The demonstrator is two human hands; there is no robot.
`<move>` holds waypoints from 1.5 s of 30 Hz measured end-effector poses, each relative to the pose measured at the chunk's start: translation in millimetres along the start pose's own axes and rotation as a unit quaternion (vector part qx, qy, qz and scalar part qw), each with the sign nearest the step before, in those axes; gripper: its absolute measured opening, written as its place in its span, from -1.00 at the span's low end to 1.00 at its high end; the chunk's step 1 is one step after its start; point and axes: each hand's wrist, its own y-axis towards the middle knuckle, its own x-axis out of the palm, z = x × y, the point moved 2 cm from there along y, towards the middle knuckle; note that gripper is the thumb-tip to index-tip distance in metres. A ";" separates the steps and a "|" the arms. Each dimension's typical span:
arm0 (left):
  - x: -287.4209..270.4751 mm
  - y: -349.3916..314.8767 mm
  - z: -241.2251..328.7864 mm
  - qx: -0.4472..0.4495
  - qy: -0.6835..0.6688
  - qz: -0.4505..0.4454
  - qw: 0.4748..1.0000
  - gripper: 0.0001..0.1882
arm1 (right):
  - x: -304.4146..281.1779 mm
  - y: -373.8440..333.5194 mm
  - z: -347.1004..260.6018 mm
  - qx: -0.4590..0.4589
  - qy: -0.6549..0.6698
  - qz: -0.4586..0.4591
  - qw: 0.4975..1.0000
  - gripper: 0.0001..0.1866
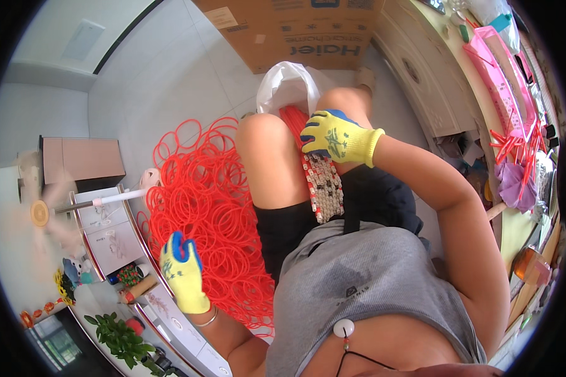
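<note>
My right hand [339, 137], in a yellow glove with blue-coated fingers, lies over a bundle of red cords [294, 120] between my knees, its fingers curled around it. Below that hand, a thick cluster of small whitish and silvery end pieces [324, 185], red along one side, rests against my dark shorts. My left hand [183, 271], gloved the same way, is at the left edge of a big heap of loose red cord loops [210, 207]. Its thumb and fingers are bent but apart, with red showing between them; I see nothing clearly gripped.
Beyond my knees stand a white plastic bag [287, 85] and a large cardboard box [295, 38]. A blurred standing fan [41, 212] and drawers [110, 242] are at left, near a potted plant [116, 336]. A cluttered counter with a pink basket [500, 81] runs along the right.
</note>
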 end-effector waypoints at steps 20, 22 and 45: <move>42.8 29.2 156.8 0.141 -0.383 -0.053 0.911 -0.75 | -118.8 -8.2 2.1 0.205 0.311 0.325 0.869 -0.63; 46.7 27.8 167.6 0.112 -0.456 -0.094 0.878 -0.76 | -158.4 -23.4 11.0 0.216 0.428 0.459 0.748 -0.68; 116.0 78.6 191.1 0.121 -0.948 -0.110 0.274 -0.60 | -74.7 -231.5 83.2 0.027 0.790 0.607 0.078 -0.63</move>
